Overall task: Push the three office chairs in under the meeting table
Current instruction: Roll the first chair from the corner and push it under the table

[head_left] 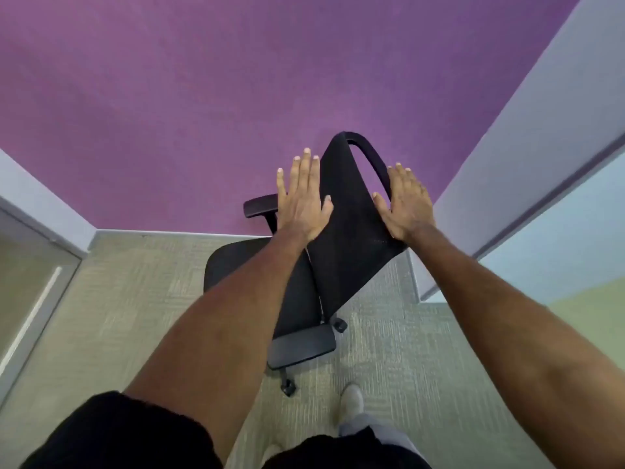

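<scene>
Left hand: we hold it flat, fingers spread, at the backrest's left edge.
Right hand: flat, fingers apart, on the right rim.
Office chair: black mesh, curved backrest; seat faces left, on grey carpet before the purple wall.

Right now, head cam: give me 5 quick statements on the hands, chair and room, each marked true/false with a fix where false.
1. Both hands rest flat, fingers extended, on the chair's backrest. True: left hand, right hand.
2. The office chair is black with armrests. True: one armrest is near, another farther.
3. The meeting table is visible ahead. False: only the purple wall is ahead.
4. The floor is bare wood. False: it is pale patterned carpet.
5. Three chairs are in view. False: only one.
</scene>
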Available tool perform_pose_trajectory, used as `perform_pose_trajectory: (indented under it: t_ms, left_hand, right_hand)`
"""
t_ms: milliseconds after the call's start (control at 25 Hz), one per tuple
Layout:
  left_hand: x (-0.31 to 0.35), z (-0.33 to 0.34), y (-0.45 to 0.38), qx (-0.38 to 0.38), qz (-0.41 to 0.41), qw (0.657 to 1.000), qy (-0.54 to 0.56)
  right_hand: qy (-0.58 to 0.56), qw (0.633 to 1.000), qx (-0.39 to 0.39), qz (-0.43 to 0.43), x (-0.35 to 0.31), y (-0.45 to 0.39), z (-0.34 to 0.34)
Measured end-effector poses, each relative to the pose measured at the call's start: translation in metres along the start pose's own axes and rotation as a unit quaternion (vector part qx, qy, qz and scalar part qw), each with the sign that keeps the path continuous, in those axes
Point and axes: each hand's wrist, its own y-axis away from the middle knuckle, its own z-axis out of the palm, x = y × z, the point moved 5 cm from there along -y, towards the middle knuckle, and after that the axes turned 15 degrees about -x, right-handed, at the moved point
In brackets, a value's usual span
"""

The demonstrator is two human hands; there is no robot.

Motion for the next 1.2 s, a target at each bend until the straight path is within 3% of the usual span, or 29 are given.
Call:
perform_pose_trajectory:
  t_ms: [160, 400, 600, 960, 1200]
  left_hand:
    - [0.063, 0.064, -0.004, -0.085, 0.002, 0.993, 0.085]
    - [0.117, 0.114, -0.030, -0.159, -0.058, 0.931, 0.324]
    - [0.122, 0.126, -0.017, -0.135, -0.074, 0.900, 0.409]
    - [0.107, 0.120, 0.041, -0.218, -0.028, 0.884, 0.413]
    - [0.081, 0.104, 0.107, -0.289, -0.007, 0.880, 0.377]
  right_hand:
    - [-0.199, 0.975, -0.096, 0.013, 0.022, -0.020, 0.020]
    - [-0.256, 0.962, -0.093, 0.020, 0.038, -0.022, 0.039]
    - [-0.281, 0.955, -0.094, 0.014, 0.042, -0.007, 0.047]
    - [-0.206, 0.972, -0.106, -0.042, 0.044, 0.040, 0.063]
    - [-0.168, 0.981, -0.096, -0.034, 0.036, 0.058, 0.063]
